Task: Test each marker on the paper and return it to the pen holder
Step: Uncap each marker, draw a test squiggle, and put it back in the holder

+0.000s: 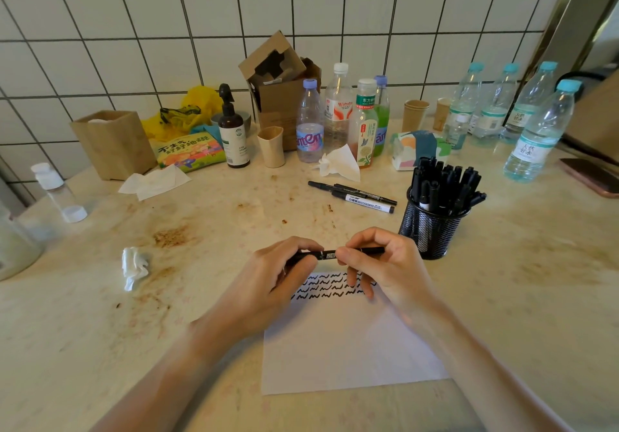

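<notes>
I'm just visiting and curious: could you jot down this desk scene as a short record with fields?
setting: stained counter by a tiled wall
left hand: grips one end of the marker
right hand: grips the other end
marker: black, held level above the paper
paper: rows of black squiggles along its top
pen holder: black mesh, full of markers
loose markers: lying behind the hands

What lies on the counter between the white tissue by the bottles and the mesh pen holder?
In the head view, three black markers lie loose between the tissue and the pen holder.
</notes>
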